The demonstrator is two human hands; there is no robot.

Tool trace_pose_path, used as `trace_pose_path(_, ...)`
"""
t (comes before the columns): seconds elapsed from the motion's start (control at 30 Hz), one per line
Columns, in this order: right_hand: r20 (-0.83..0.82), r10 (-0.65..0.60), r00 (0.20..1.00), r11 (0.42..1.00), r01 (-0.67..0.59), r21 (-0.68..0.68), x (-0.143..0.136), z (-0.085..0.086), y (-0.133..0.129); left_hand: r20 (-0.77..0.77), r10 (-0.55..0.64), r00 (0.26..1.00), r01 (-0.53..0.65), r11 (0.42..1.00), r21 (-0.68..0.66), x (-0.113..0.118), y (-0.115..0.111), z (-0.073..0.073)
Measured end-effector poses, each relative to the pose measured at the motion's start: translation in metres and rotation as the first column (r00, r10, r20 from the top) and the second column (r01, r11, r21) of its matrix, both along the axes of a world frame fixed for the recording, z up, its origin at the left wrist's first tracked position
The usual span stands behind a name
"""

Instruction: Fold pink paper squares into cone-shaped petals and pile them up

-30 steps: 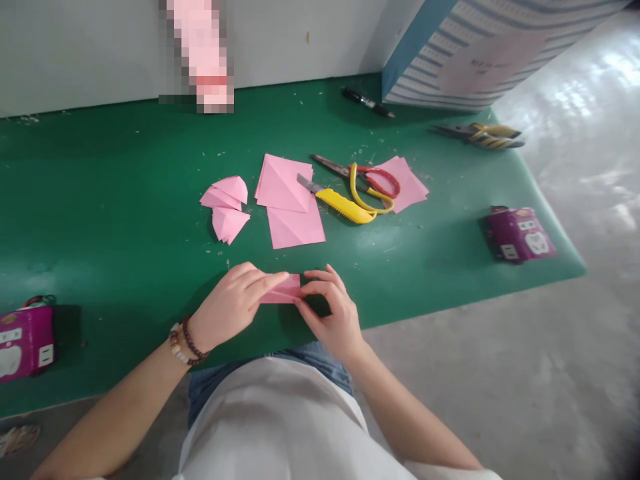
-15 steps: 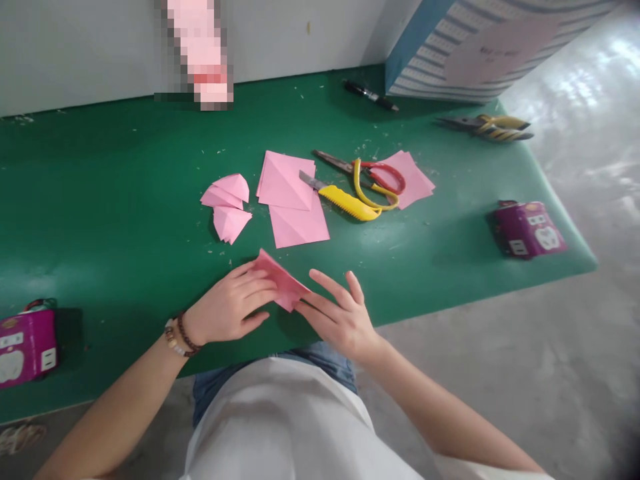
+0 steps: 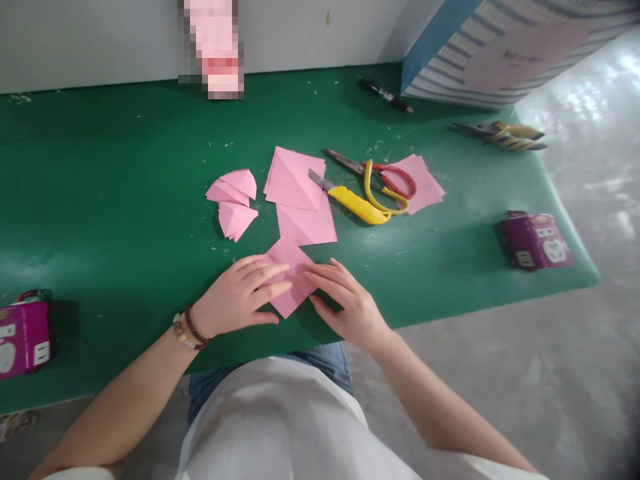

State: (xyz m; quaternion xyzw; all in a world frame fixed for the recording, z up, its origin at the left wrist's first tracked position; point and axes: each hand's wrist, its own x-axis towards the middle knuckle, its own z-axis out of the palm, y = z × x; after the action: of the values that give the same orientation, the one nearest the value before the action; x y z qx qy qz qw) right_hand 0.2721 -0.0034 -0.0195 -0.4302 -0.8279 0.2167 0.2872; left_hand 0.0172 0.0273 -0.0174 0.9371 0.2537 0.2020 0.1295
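A pink paper square lies turned like a diamond near the table's front edge. My left hand rests on its left side, fingers spread over the paper. At the right corner, my right hand has the paper's edge between its thumb and fingers. Just beyond are stacked creased pink sheets, with folded pink pieces to their left. A yellow-handled cutter overlaps the stack, and scissors with red and yellow handles lie partly on more pink sheets.
The green table carries a black pen, pliers, a purple box at right and another purple box at left. A striped box stands at the back right. Behind the table is a pale wall.
The pink square, tilted up between my hands before, now lies flatter and open to view. My right hand's fingers have drawn closer together at its right corner. The view has shifted slightly.
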Motion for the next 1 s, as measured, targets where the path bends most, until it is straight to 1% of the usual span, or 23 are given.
trace_pose_path(0.1, -0.074, -0.072, 0.995, 0.995, 0.067, -0.071, -0.005, 0.001, -0.003, 0.013, 0.017, 1.0, -0.018, 0.997, 0.079, 0.003, -0.003, 0.003)
trace_pose_path(0.17, -0.075, -0.097, 0.992, 0.99, 0.088, -0.113, -0.007, 0.004, -0.003, 0.041, 0.03, 0.999, -0.033, 0.996, 0.085, 0.004, -0.005, 0.004)
trace_pose_path(0.2, -0.052, -0.102, 0.993, 0.989, 0.096, -0.11, -0.008, 0.006, -0.004, 0.058, 0.04, 0.998, -0.045, 0.996, 0.078, 0.004, -0.006, 0.004)
trace_pose_path(0.23, -0.013, -0.103, 0.995, 0.992, 0.102, -0.08, -0.008, 0.008, -0.004, 0.075, 0.052, 0.996, -0.057, 0.996, 0.069, 0.004, -0.007, 0.004)
trace_pose_path(0.3, 0.089, -0.099, 0.991, 0.994, 0.095, 0.044, -0.01, 0.011, -0.007, 0.11, 0.074, 0.991, -0.081, 0.995, 0.055, 0.004, -0.008, 0.004)
trace_pose_path(0.37, 0.164, -0.106, 0.981, 0.98, 0.075, 0.182, -0.012, 0.011, -0.01, 0.13, 0.082, 0.988, -0.09, 0.995, 0.053, 0.005, -0.009, 0.003)
trace_pose_path(0.4, 0.176, -0.102, 0.979, 0.972, 0.06, 0.229, -0.014, 0.01, -0.011, 0.128, 0.077, 0.989, -0.085, 0.995, 0.058, 0.006, -0.009, 0.003)
trace_pose_path(0.47, 0.167, -0.049, 0.985, 0.962, 0.001, 0.274, -0.016, 0.006, -0.013, 0.106, 0.054, 0.993, -0.062, 0.996, 0.07, 0.006, -0.009, 0.003)
trace_pose_path(0.53, 0.152, 0.024, 0.988, 0.957, -0.067, 0.284, -0.015, 0.001, -0.014, 0.077, 0.034, 0.996, -0.039, 0.997, 0.064, 0.006, -0.009, 0.004)
trace_pose_path(0.6, 0.152, 0.083, 0.985, 0.954, -0.122, 0.273, -0.014, -0.002, -0.013, 0.053, 0.014, 0.998, -0.015, 1.0, 0.024, 0.004, -0.008, 0.004)
trace_pose_path(0.67, 0.14, 0.08, 0.987, 0.962, -0.113, 0.247, -0.013, -0.002, -0.011, 0.055, 0.009, 0.998, -0.007, 1.0, -0.03, 0.002, -0.007, 0.004)
trace_pose_path(0.73, 0.11, 0.039, 0.993, 0.98, -0.059, 0.192, -0.014, 0.0, -0.008, 0.073, 0.046, 0.996, -0.04, 0.995, -0.091, 0.0, -0.006, 0.002)
trace_pose_path(0.83, 0.074, -0.071, 0.995, 0.996, 0.066, 0.067, -0.02, 0.005, -0.003, 0.073, 0.129, 0.989, -0.116, 0.98, -0.163, 0.0, -0.005, -0.001)
trace_pose_path(0.93, 0.077, -0.148, 0.986, 0.988, 0.151, -0.033, -0.027, 0.006, 0.002, 0.064, 0.14, 0.988, -0.124, 0.97, -0.209, 0.0, -0.005, -0.001)
trace_pose_path(1.0, 0.088, -0.168, 0.982, 0.984, 0.172, -0.045, -0.031, 0.005, 0.002, 0.072, 0.138, 0.988, -0.118, 0.965, -0.234, -0.001, -0.006, 0.0)
